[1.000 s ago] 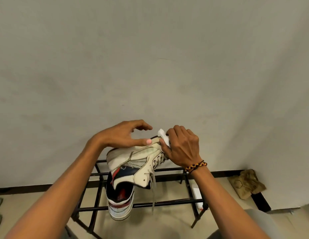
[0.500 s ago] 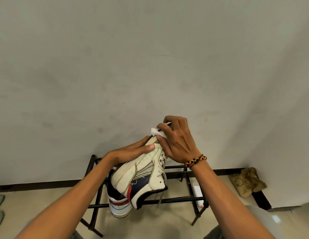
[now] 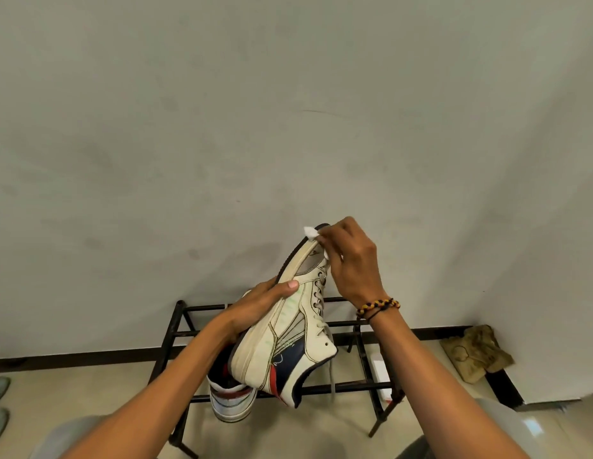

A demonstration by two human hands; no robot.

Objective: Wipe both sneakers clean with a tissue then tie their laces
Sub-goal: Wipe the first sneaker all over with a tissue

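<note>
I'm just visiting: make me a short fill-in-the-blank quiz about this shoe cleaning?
1. The white tissue is pinched in the ____ hand.
2. The tissue touches the cream sneaker at its ____.
3. The second sneaker rests on the black metal ____.

Missing words: right; toe; rack

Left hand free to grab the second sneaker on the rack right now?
Probably not. The left hand grips the held sneaker, which hangs right over the second sneaker on the black rack. It would have to let go first.

Two sneakers (image 3: 288,329) (image 3: 230,397), one tissue (image 3: 311,231), one rack (image 3: 361,385)
</note>
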